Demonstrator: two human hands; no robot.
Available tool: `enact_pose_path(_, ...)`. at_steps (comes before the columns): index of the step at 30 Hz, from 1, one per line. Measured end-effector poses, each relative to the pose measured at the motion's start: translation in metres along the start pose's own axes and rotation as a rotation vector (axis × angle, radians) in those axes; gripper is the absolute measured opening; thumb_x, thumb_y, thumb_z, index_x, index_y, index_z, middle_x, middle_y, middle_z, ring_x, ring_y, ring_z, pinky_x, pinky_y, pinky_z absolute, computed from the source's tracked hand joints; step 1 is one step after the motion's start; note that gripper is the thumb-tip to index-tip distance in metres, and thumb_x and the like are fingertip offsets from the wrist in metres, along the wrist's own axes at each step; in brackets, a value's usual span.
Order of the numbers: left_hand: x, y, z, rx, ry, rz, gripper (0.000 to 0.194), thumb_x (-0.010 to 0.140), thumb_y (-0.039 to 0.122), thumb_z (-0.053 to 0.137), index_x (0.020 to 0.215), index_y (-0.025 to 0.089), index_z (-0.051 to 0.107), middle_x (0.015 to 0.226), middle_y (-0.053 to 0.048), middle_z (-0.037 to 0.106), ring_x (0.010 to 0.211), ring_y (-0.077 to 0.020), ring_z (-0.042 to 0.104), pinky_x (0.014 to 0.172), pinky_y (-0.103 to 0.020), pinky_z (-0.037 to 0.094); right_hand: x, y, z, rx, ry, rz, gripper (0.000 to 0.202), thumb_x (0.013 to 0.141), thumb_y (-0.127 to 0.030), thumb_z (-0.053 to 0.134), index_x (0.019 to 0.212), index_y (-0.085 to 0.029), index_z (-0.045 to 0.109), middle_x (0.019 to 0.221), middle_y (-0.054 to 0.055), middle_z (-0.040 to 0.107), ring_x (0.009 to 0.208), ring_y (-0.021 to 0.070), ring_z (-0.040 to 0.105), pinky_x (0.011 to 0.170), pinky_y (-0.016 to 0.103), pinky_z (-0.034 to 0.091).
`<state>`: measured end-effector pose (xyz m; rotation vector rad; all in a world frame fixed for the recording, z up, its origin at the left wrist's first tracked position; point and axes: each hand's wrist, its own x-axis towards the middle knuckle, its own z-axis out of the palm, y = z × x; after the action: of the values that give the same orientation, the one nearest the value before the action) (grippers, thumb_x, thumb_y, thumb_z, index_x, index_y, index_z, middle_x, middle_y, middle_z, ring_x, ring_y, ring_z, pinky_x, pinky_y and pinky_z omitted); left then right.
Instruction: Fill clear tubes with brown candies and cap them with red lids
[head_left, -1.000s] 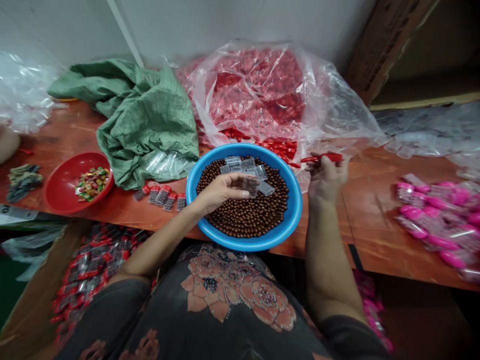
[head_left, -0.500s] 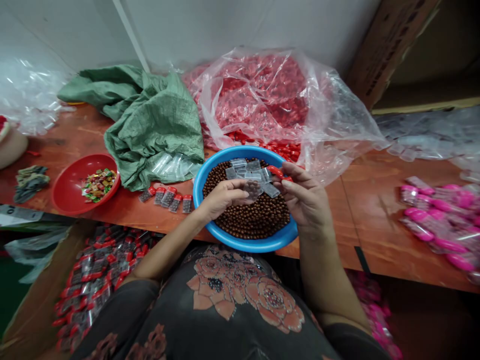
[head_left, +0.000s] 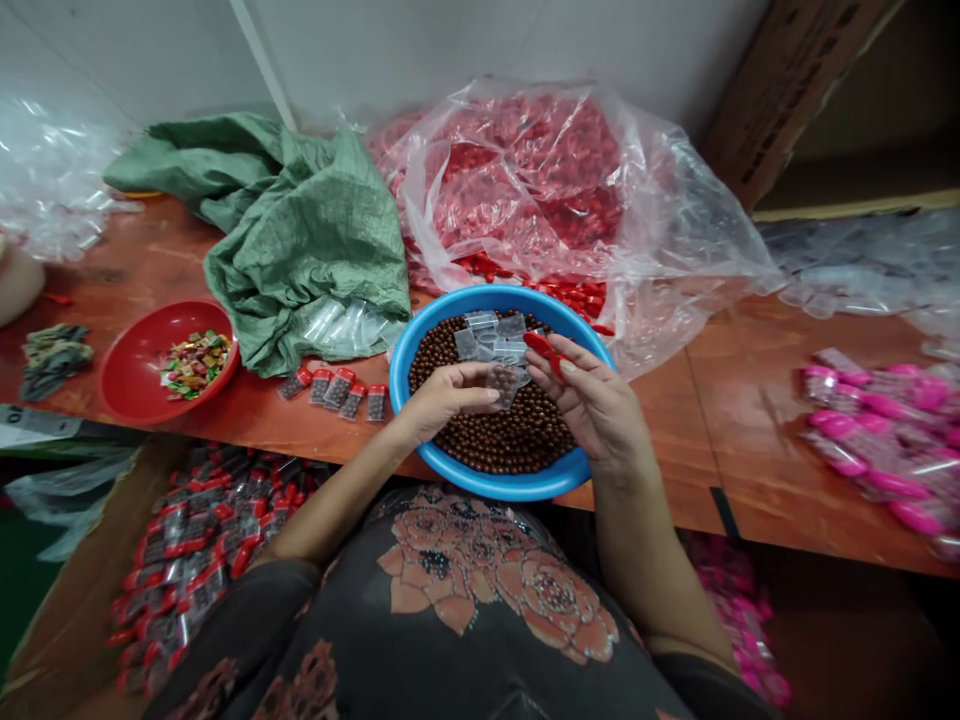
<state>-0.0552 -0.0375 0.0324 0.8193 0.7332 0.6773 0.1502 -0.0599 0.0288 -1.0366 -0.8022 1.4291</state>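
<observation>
A blue basin [head_left: 517, 487] holds many small brown balls [head_left: 495, 440] with several clear plastic boxes [head_left: 480, 343] lying on top. Over its left part, my left hand [head_left: 448, 398] pinches a clear box [head_left: 505, 384] that has brown balls in it. My right hand [head_left: 600, 398], over the basin's right side, holds a red cap [head_left: 545, 352] between thumb and fingers. The cap is apart from the box, a little to its upper right. Several filled boxes with red caps [head_left: 339, 388] lie on the table left of the basin.
A red bowl [head_left: 124, 375] of wrapped candies and a green sack [head_left: 315, 240] are on the left. Behind the basin lies a clear bag of red caps [head_left: 532, 180]. Pink-capped boxes [head_left: 892, 430] lie at right. Below the table's left edge are many red-capped boxes [head_left: 202, 540].
My right hand has moved slightly left and down, and the red cap is turned and nearer the clear box. My left hand still holds the box. The view has shifted slightly.
</observation>
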Motion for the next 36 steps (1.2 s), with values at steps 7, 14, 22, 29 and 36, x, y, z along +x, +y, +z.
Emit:
enact_pose_path(7,-0.004,-0.001,0.003,0.03,-0.032,0.006,0.04,0.071,0.023,0.078,0.111,0.019,0.074,0.109,-0.008,0.074,0.096,-0.0183,0.069,0.091,-0.037,0.054,-0.004,-0.001,-0.002,-0.12,0.034,-0.067,0.03,0.082,-0.041,0.073,0.11,-0.03,0.069,0.109,0.0,0.075,0.075,0.0113,0.066,0.067,0.026,0.057)
enact_pose_path(14,-0.001,-0.007,0.004,0.272,-0.036,0.121,0.039,0.078,0.027,0.074,0.117,0.022,0.073,0.118,-0.008,0.073,0.105,-0.0214,0.068,0.097,-0.042,0.052,-0.01,0.008,0.007,-0.277,0.038,-0.121,0.023,0.085,-0.041,0.071,0.106,-0.031,0.073,0.104,-0.001,0.074,0.088,0.0128,0.066,0.083,0.029,0.054)
enact_pose_path(22,0.0,-0.015,0.009,0.63,0.056,0.329,0.032,0.084,0.026,0.068,0.115,0.019,0.074,0.116,-0.008,0.074,0.109,-0.0235,0.067,0.106,-0.045,0.045,-0.014,0.01,0.013,-0.659,0.062,-0.337,0.021,0.095,-0.038,0.058,0.095,-0.025,0.076,0.095,0.003,0.069,0.095,0.0169,0.064,0.09,0.035,0.05)
enact_pose_path(29,0.002,-0.017,0.01,0.689,0.157,0.398,0.03,0.085,0.027,0.067,0.113,0.019,0.074,0.113,-0.009,0.074,0.106,-0.0222,0.067,0.103,-0.043,0.048,-0.021,0.008,0.004,-0.963,-0.108,-0.491,0.038,0.096,-0.038,0.055,0.133,-0.026,0.061,0.12,0.007,0.068,0.111,0.0206,0.065,0.096,0.038,0.053)
enact_pose_path(36,0.0,-0.015,0.008,0.741,0.139,0.412,0.034,0.087,0.028,0.066,0.119,0.018,0.071,0.113,-0.009,0.073,0.104,-0.0223,0.067,0.101,-0.044,0.049,-0.023,0.007,-0.001,-0.976,-0.095,-0.391,0.037,0.1,-0.035,0.048,0.135,-0.026,0.055,0.128,0.006,0.068,0.114,0.0209,0.067,0.098,0.038,0.055)
